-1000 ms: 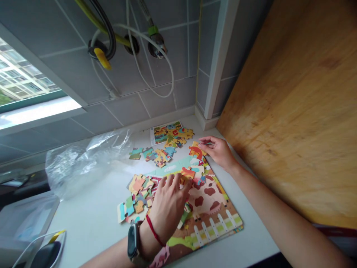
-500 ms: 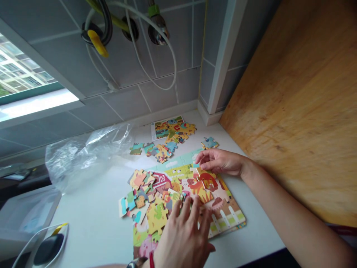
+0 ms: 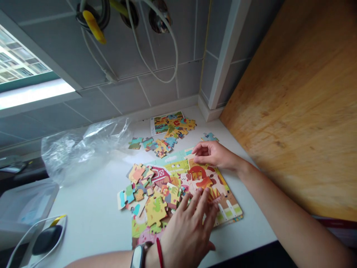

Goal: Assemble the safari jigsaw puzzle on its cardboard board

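A colourful farm jigsaw board [image 3: 231, 208] lies on the white counter [image 3: 92, 219]. Loose pieces are heaped on it and at its left edge [image 3: 139, 186]. My left hand [image 3: 192, 227] lies flat and open over the board's lower middle, fingers spread toward a lion piece [image 3: 199, 176]. My right hand [image 3: 214, 154] rests at the board's upper right edge, fingers curled together and pressing on the top of the lion piece. A lone blue piece [image 3: 209, 137] lies just beyond the right hand.
More loose pieces [image 3: 158, 147] and a picture card [image 3: 164, 124] lie near the tiled wall. A crumpled clear plastic bag [image 3: 80, 149] sits at left. A wooden board [image 3: 292, 104] leans at right. Cables [image 3: 167, 44] hang from the wall. A plastic tub [image 3: 22, 208] is at lower left.
My left hand drew back from the board's middle to its lower part and spread flat. My right hand brought the lion piece from beyond the board onto its upper right.
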